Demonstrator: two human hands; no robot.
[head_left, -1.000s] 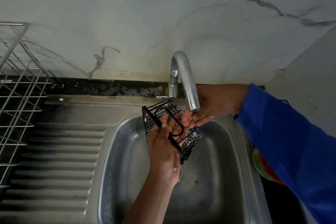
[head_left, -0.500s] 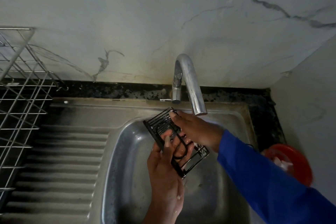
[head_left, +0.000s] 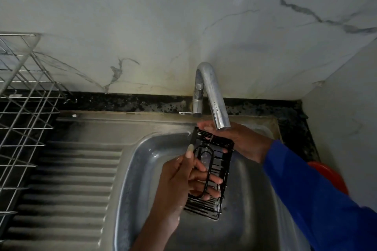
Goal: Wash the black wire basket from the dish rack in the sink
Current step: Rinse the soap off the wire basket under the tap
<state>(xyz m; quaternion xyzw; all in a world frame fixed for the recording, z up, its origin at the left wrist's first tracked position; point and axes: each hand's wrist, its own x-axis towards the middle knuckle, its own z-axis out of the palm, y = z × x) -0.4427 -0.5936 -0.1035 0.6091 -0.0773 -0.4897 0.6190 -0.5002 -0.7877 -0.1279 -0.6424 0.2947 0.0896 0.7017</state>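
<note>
The black wire basket (head_left: 219, 169) hangs tilted over the steel sink (head_left: 130, 169), just below the tap spout (head_left: 216, 100). My left hand (head_left: 179, 181) grips its left side, fingers hooked through the oval wire loop and thumb along the frame edge. My right hand (head_left: 234, 138), in a blue sleeve, holds the basket's top edge from behind, under the spout. Water glints on the wires.
A silver wire dish rack (head_left: 22, 108) stands at the left over the ribbed steel drainboard (head_left: 67, 189). A red round object (head_left: 330, 177) lies to the right of the sink, partly behind my sleeve. A marble wall rises behind the tap.
The basket has turned from a slanted pose to nearly upright, long side vertical. My right hand came away from behind the tap and took hold of the basket's top edge.
</note>
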